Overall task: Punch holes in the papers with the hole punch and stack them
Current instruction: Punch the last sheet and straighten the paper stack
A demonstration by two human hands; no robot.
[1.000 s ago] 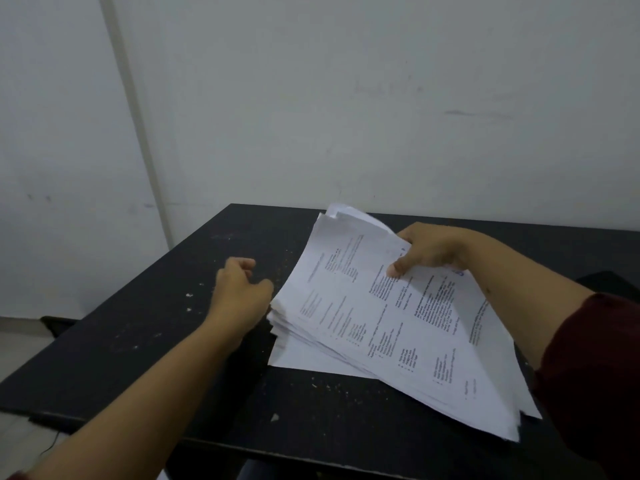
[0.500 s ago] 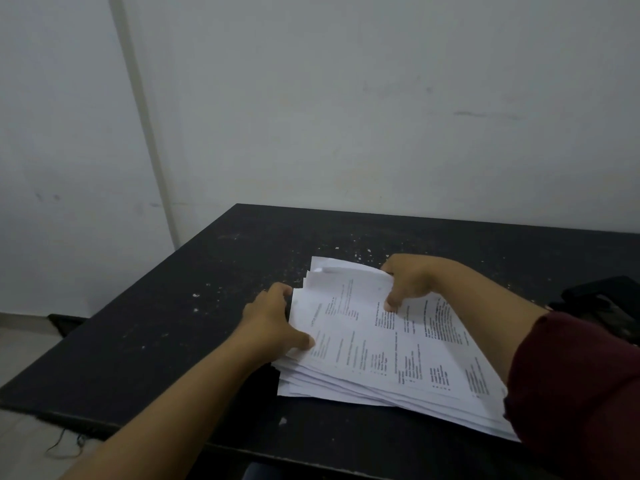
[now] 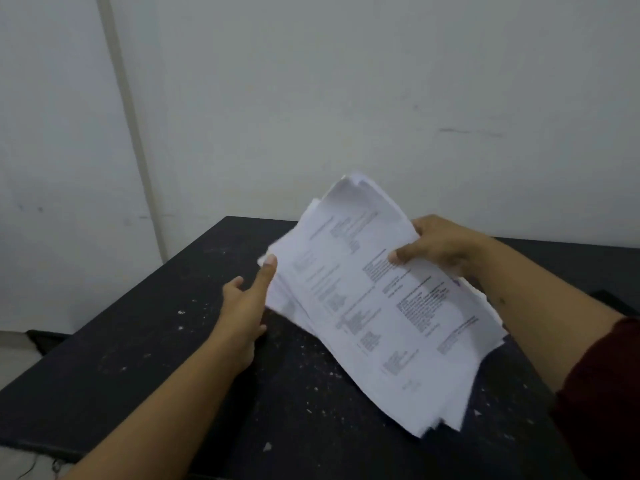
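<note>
A thick stack of printed white papers [image 3: 374,299] is held tilted above the black table [image 3: 145,358], its far end raised. My right hand [image 3: 440,247] grips the stack's right edge, thumb on top of the printed face. At the stack's left edge, my left hand [image 3: 247,299] touches the sheets with straight fingers, the thumb held apart. No hole punch can be made out; a dark shape [image 3: 613,301] at the right edge is mostly hidden behind my right arm.
Small white paper specks are scattered over the tabletop. A pale wall stands right behind the table, with a vertical conduit [image 3: 128,116] on the left. The table's left and near edges drop to the floor.
The stack, lying low on the table half a second ago, is now lifted and tilted up. My left hand has opened and moved to the stack's left edge.
</note>
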